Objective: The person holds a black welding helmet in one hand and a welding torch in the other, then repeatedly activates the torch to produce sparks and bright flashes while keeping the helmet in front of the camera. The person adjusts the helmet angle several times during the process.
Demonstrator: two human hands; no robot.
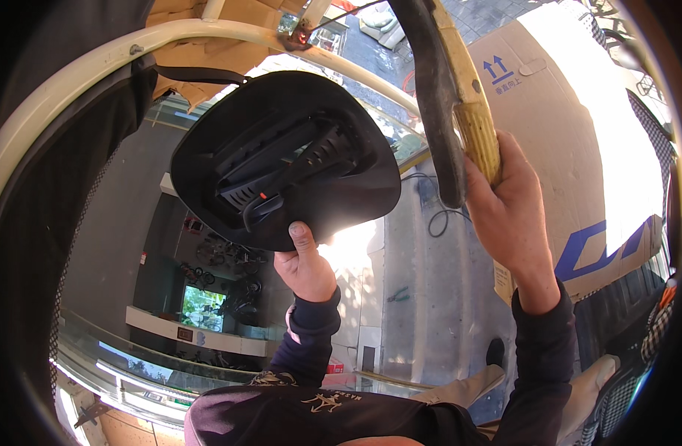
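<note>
My left hand [306, 271] grips the lower rim of a black welding shield [333, 182], thumb on its hollow inner side. The shield is tilted and hides part of the scene behind it. On the right, my right hand [508, 204] is wrapped round the worn yellow grip of an electrode holder [475, 126], which has a long black lever. The holder's head lies beyond the top edge. A thin dark rod [350, 13] runs from there down to a cream bent tube frame [185, 30]. Where it reaches the tube, a scorched joint [300, 37] glows orange.
A large cardboard box [534, 111] with blue arrows stands at right. Brown cardboard [174, 59] sits behind the tube. Dark fabric with a strap [200, 73] hangs at left. Pliers [398, 293] and a cable [437, 223] lie on the floor. A glass-edged panel [133, 372] crosses lower left.
</note>
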